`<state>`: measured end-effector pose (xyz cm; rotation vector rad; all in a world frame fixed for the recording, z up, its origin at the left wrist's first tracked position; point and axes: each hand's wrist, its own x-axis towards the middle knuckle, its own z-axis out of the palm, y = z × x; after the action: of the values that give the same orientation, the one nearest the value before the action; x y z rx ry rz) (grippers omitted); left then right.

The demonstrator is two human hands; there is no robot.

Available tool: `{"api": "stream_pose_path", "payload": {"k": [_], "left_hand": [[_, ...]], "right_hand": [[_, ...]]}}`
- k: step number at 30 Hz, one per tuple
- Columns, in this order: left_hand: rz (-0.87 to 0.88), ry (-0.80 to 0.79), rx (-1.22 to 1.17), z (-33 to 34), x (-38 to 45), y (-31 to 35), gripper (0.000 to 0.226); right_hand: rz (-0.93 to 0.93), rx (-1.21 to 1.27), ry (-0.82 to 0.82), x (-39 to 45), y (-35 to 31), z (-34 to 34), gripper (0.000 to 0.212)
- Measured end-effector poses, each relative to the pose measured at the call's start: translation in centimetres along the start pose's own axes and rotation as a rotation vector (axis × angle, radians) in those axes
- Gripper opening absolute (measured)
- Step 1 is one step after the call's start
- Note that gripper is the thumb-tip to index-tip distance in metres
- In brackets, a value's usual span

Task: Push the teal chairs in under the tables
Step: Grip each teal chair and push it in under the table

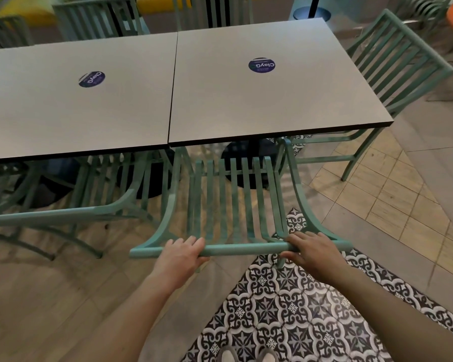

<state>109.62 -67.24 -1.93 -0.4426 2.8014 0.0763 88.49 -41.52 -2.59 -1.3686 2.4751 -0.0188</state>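
Patterned floor tiles [285, 296] sit under a teal chair [236, 205] at six o'clock. Left hand [179, 253] and right hand [313, 250] both clasp its top rail [246, 250], which runs crosswise. Its worktop [272, 82] lies straight ahead at twelve, seat partly under.

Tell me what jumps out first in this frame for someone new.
Both hands grip the top rail of a teal chair at bottom centre: left hand and right hand, fingers curled over the bar. Its seat sits partly under the right grey table, which has a round blue sticker on top. Patterned black-and-white floor tiles lie underfoot.
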Motion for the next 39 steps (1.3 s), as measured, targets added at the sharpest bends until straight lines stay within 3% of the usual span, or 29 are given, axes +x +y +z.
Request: {"api": "stream_pose_path", "payload": {"k": [11,22,27,31,34,39], "left_hand": [[0.005,0.029,0.003,0.9,0.1,-0.6,0.044],[-0.041,-0.046,-0.005,-0.3,-0.3,0.2,0.034],[-0.103,-0.159,0.046,-1.4,0.0,1.4,0.055],[0.002,-0.038,0.041,-3.9,1.7,5.4,0.055],[0.115,0.038,0.0,-6.4,3.6,10.1,0.049],[0.268,0.149,-0.009,-11.8,7.3,18.1,0.042]], "right_hand": [[0.002,0.052,0.023,0.1,-0.1,0.2,0.093],[0.058,0.029,-0.03,-0.2,-0.4,-0.1,0.096],[0.189,0.1,0.004,-1.8,-2.5,-0.6,0.062],[0.301,0.262,0.179,-4.7,-1.8,-2.6,0.048],[0.38,0.308,0.291,-7.4,0.7,-5.6,0.044],[0.472,0.266,0.336,-11.0,8.3,-9.0,0.051]]}}
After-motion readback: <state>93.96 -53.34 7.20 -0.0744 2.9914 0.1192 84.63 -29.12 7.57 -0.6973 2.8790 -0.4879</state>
